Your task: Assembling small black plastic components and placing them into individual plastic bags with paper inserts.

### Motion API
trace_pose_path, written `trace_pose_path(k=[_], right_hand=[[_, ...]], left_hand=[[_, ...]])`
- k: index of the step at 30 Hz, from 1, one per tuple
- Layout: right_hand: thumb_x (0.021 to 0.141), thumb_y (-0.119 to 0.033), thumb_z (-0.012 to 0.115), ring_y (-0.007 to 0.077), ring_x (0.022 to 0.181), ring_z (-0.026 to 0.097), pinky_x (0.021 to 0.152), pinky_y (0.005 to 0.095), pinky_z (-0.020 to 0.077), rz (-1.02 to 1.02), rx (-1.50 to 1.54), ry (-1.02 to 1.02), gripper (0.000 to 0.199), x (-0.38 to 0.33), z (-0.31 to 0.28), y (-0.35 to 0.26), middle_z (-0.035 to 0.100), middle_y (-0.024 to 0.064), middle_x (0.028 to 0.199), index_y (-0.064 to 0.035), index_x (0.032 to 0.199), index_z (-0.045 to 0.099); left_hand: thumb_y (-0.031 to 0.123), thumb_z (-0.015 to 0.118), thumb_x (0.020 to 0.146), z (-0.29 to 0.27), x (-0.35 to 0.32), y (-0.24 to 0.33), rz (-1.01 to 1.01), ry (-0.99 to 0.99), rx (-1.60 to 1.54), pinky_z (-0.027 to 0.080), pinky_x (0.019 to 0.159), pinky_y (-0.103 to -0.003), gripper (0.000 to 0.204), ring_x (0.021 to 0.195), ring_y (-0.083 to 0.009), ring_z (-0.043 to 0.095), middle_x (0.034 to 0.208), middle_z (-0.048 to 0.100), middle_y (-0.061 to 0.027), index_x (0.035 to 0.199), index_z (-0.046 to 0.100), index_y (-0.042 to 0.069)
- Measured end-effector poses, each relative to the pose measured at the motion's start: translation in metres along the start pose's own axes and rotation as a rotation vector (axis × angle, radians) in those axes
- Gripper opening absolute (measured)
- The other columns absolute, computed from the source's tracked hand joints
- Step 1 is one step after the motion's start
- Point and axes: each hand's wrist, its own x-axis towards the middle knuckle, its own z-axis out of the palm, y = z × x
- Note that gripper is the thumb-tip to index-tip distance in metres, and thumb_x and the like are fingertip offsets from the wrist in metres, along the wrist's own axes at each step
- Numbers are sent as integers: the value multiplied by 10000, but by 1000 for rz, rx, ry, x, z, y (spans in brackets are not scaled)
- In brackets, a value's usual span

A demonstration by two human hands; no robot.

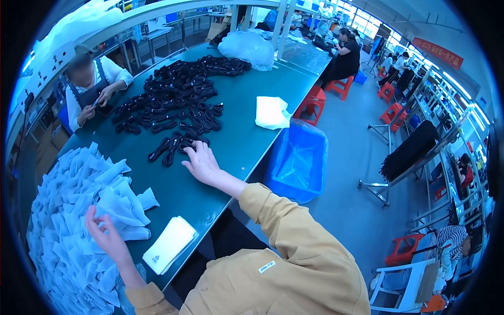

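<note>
Where your right hand (203,164) reaches: fingers extended at the nearest black cable bundles (169,151); grip cannot be told.
Bundle location: green tabletop (231,142), near side of the cable heap (178,89).
Bundle long axis: away from you, far ends leaning right.
Your left hand (107,239): open, fingers loosely curled, beside white pouches (73,199).

Clearance about your right hand (203,164): bare green tabletop (236,107) gives you a lane toward 1 o'clock, between coiled black cables (178,100) blocking 10 to 12 and a white packet (270,112) at 2; heaped pale bags (79,210) obstruct 8 o'clock.
</note>
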Motion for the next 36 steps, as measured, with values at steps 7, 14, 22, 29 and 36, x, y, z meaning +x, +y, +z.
trace_pose_path(k=[7, 14, 22, 29, 36], right_hand=[[770, -111, 669, 351, 925, 507, 707, 414, 476, -79, -154, -198, 214, -16, 33, 21, 527, 212, 992, -9, 931, 570], [755, -75, 625, 356, 853, 551, 699, 443, 490, -58, -90, -201, 154, -28, 15, 14, 558, 186, 854, 2, 866, 551], [961, -226, 614, 134, 622, 619, 535, 273, 525, 616, 793, -529, 281, -45, -45, -35, 638, 75, 855, -1, 1129, 605], [868, -68, 682, 254, 661, 605, 568, 324, 481, -64, 548, -390, 253, -63, -94, -56, 577, 116, 862, -33, 1111, 621], [833, -64, 712, 270, 714, 604, 609, 355, 484, -360, 309, -464, 287, -78, -116, -62, 554, 102, 870, -60, 1107, 627]], left_hand=[[-11, 624, 829, 29, -106, 33, -86, -703, 13, 461, 655, -335, 56, 763, -242, 564, 893, 555, -113, 876, 603, 12], [20, 629, 844, 37, -128, 20, 25, -680, 161, 463, 673, -408, 74, 767, -354, 559, 845, 523, -173, 833, 562, -9], [50, 603, 876, 33, -142, 8, -72, -596, 61, 482, 740, -461, 69, 813, -428, 590, 852, 595, -218, 873, 598, -19], [66, 642, 883, 35, -128, 25, -345, -594, -22, 472, 656, -306, 87, 693, -224, 586, 802, 614, -128, 896, 610, -13], [50, 643, 888, 30, -125, 23, -467, -599, -75, 464, 648, -282, 68, 679, -175, 556, 795, 621, -88, 885, 612, -11]])
